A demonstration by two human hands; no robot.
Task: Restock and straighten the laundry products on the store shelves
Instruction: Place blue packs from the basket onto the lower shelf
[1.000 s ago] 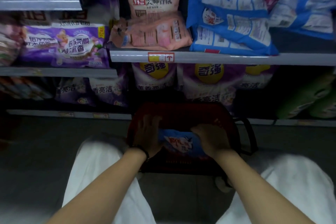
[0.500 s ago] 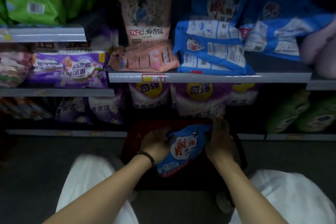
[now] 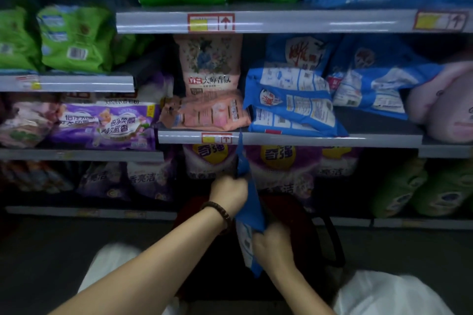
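Note:
I hold a blue detergent bag (image 3: 249, 202) edge-on and upright above the red shopping basket (image 3: 302, 215). My left hand (image 3: 229, 193) grips its upper part; my right hand (image 3: 272, 245) grips its lower end. Its top corner reaches the middle shelf's front rail (image 3: 320, 139). On that shelf lie several matching blue bags (image 3: 291, 100), tumbled flat. Beside them one pink bag (image 3: 210, 115) lies flat and another (image 3: 210, 64) stands behind it.
Purple bags (image 3: 107, 123) fill the left shelf and more purple ones (image 3: 277, 161) the shelf below the rail. Green bags (image 3: 74, 38) sit upper left and lower right (image 3: 419, 186). A pale pink bag (image 3: 445, 102) lies at far right. My white-clad knees flank the basket on the dark floor.
The blue bag has come up out of the basket and turned from face-on to edge-on and upright. Both hands rose with it, and my view tilted up toward the higher shelves.

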